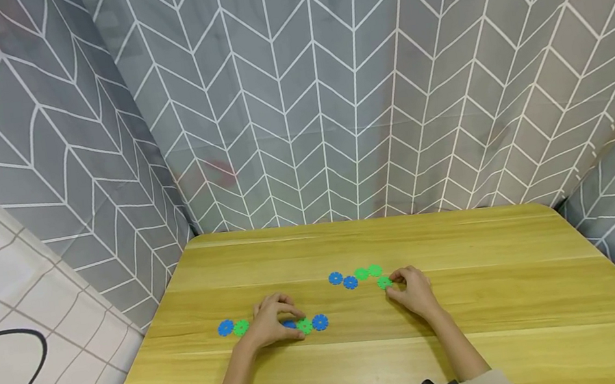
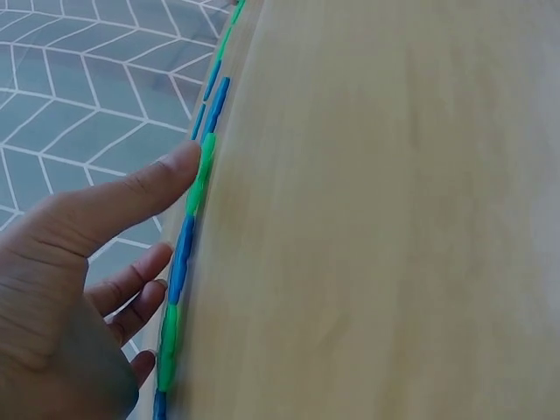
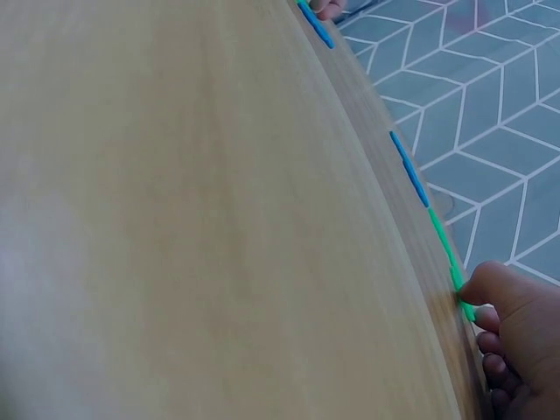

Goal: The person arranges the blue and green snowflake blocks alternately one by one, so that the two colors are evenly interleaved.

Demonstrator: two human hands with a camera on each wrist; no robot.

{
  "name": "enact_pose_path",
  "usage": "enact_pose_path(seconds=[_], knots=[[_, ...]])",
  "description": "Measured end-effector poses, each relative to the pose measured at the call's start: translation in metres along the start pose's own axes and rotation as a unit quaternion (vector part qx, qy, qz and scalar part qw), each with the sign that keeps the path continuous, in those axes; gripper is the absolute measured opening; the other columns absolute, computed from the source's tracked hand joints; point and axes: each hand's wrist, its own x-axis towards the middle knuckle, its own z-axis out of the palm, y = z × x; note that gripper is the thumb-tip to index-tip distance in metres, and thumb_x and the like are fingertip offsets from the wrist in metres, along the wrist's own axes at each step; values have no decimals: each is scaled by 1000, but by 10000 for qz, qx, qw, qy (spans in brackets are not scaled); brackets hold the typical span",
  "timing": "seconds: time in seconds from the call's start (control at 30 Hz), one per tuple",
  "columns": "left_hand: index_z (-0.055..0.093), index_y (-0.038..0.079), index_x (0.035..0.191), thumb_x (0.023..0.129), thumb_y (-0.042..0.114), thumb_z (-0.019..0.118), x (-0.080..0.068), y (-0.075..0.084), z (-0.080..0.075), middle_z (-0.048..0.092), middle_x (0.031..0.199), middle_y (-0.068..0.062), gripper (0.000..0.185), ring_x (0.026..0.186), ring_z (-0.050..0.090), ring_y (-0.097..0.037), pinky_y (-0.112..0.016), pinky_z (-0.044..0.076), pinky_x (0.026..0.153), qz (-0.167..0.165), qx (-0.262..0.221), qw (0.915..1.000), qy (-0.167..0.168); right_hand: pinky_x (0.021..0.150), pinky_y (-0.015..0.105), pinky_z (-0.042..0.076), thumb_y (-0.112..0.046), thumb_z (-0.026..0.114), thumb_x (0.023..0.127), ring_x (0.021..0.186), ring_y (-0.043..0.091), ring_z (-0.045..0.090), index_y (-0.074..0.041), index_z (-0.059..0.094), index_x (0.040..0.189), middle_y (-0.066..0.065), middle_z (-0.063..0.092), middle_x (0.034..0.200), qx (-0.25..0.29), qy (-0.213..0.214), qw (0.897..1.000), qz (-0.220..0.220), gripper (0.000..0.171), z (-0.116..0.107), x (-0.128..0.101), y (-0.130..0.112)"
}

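Head view: left hand [image 1: 269, 322] rests with loosely curled fingers on the near chain of blue and green gear discs [image 1: 304, 325], lying left-right across the wooden table [image 1: 481, 338]. Right hand [image 1: 413, 292] pinches the green end disc [image 1: 384, 282] of the far chain; a tug could unlink it.

Blue disc [image 1: 289, 325] half under left hand [image 1: 269, 321]
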Motion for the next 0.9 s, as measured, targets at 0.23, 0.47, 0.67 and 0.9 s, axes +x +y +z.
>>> enact_pose_path(seconds=[0.23, 0.47, 0.67, 0.9], knots=[[73, 15, 102, 64, 31, 87, 7, 8, 5, 54, 121, -15, 44, 117, 42, -37, -63, 17, 97, 1, 126, 9998, -130, 82, 52, 32, -10, 71, 78, 88, 32, 53, 6, 66, 92, 16, 61, 93, -5, 20, 10000, 41, 22, -1, -1, -1], [73, 16, 101, 62, 29, 88, 15, 18, 17, 54, 118, -13, 44, 116, 41, -36, -62, 18, 97, 77, 237, 9993, -266, 79, 49, 32, -9, 69, 77, 86, 31, 53, 6, 66, 91, 16, 61, 91, -11, 157, 9999, -69, 21, 2, 0, 1], [74, 15, 96, 61, 29, 89, 16, 21, 22, 54, 108, -6, 41, 108, 43, -32, -61, 19, 94, 248, 243, 9991, -246, 79, 50, 32, -9, 69, 77, 86, 32, 53, 6, 66, 90, 15, 61, 90, -15, 210, 9997, -87, 21, 2, -1, 1], [75, 15, 95, 63, 28, 88, 17, 20, 23, 54, 108, -5, 37, 107, 43, -28, -60, 19, 94, 300, 208, 9991, -212, 81, 52, 31, -9, 70, 78, 87, 32, 53, 6, 65, 92, 16, 61, 92, 19, 110, 9999, -8, 21, 1, -1, 0]])
